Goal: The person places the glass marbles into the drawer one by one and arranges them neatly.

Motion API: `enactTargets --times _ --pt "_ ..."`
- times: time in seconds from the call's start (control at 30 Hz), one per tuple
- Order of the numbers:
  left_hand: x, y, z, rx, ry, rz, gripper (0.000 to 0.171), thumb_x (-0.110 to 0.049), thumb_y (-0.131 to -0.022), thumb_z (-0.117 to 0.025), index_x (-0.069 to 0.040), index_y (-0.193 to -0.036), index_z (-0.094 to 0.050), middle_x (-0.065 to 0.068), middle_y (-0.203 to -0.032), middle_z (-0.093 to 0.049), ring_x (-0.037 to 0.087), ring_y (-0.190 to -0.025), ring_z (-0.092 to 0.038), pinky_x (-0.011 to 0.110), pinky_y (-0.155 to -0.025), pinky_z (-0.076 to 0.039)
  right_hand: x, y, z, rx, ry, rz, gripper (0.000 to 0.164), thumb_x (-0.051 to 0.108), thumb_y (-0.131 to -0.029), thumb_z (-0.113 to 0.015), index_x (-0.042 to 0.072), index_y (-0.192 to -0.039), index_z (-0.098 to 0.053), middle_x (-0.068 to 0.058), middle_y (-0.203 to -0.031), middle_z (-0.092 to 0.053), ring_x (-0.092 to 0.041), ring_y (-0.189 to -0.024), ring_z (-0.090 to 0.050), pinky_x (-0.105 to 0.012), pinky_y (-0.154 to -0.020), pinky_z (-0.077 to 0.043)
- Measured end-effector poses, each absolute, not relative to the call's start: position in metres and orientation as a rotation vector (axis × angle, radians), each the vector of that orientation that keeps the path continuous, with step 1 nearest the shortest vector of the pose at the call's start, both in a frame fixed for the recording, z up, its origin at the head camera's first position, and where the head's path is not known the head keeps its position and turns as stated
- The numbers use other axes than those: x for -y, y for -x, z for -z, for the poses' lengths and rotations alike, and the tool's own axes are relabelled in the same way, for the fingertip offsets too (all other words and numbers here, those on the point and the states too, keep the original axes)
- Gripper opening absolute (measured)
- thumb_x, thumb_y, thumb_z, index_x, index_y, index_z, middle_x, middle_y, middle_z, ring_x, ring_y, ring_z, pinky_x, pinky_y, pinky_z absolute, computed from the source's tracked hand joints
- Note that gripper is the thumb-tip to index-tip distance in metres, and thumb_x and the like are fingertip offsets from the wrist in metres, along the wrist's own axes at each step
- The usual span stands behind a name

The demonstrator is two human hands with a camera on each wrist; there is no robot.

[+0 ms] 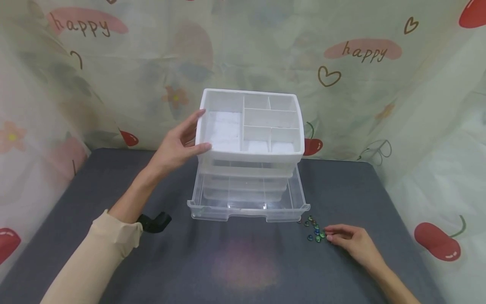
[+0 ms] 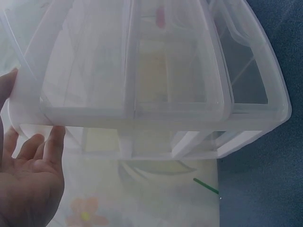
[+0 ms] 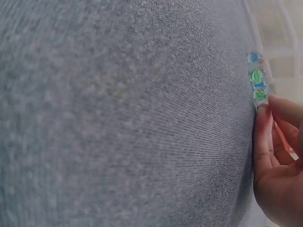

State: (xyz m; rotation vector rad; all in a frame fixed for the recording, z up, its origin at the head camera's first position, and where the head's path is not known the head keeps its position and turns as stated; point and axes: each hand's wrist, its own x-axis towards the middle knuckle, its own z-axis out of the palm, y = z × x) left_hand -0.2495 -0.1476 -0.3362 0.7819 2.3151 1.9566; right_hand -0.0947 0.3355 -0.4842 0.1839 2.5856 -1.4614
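Note:
My left hand grips the left side of a white plastic drawer organizer, thumb at the top tray's rim and fingers spread along its side. Up close in the left wrist view, the left hand is at the edge of the translucent organizer. The clear bottom drawer is pulled out toward me. My right hand is low at the table, thumb and fingertips right beside several small glass marbles. A green marble is just beyond the right hand's fingertips.
The organizer's top tray is divided into several compartments. A dark grey cloth covers the table. Patterned curtains hang behind and at both sides. A black strap-like piece sticks out at the left wrist.

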Motion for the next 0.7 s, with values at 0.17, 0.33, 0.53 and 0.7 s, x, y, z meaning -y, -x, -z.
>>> enactTargets --times 0.17,0.33,0.53,0.7 --pt "0.148 0.25 0.337 -2.322 -0.783 -1.947 0.084 -0.008 -0.089 -0.075 -0.023 -0.158 -0.03 0.011 -0.16 -0.032 0.024 -0.144 -0.035 0.035 -0.105 -0.042 -0.333 0.095 0.486 -2.659 -0.159 1.384 0.035 0.027 -0.083 -0.082 0.006 -0.11 -0.075 -0.008 -0.104 -0.074 -0.01 -0.087 -0.07 -0.023 -0.073 -0.053" --pt "0.149 0.252 0.336 -2.317 -0.783 -1.945 0.083 -0.009 -0.089 -0.075 -0.024 -0.158 -0.03 0.008 -0.16 -0.031 0.022 -0.145 -0.034 0.037 -0.106 -0.04 -0.328 0.095 0.487 -2.77 -0.11 1.284 0.029 0.027 -0.083 -0.082 0.011 -0.106 -0.078 -0.005 -0.101 -0.074 -0.008 -0.08 -0.069 -0.025 -0.069 -0.053" --pt "0.15 0.252 0.336 -2.324 -0.787 -1.944 0.083 -0.009 -0.089 -0.075 -0.024 -0.157 -0.03 0.008 -0.16 -0.032 0.022 -0.144 -0.035 0.038 -0.106 -0.04 -0.325 0.096 0.491 -2.906 -0.014 1.182 0.02 0.027 -0.081 -0.083 0.017 -0.099 -0.08 0.002 -0.094 -0.074 -0.005 -0.076 -0.068 -0.024 -0.067 -0.052" --pt "0.149 0.251 0.337 -2.329 -0.809 -1.942 0.083 -0.006 -0.09 -0.074 -0.022 -0.158 -0.03 0.011 -0.16 -0.032 0.024 -0.144 -0.035 0.039 -0.106 -0.04 -0.328 0.095 0.493 -2.965 0.023 1.131 0.016 0.027 -0.082 -0.083 0.023 -0.097 -0.081 0.007 -0.091 -0.074 -0.003 -0.078 -0.067 -0.023 -0.067 -0.052"
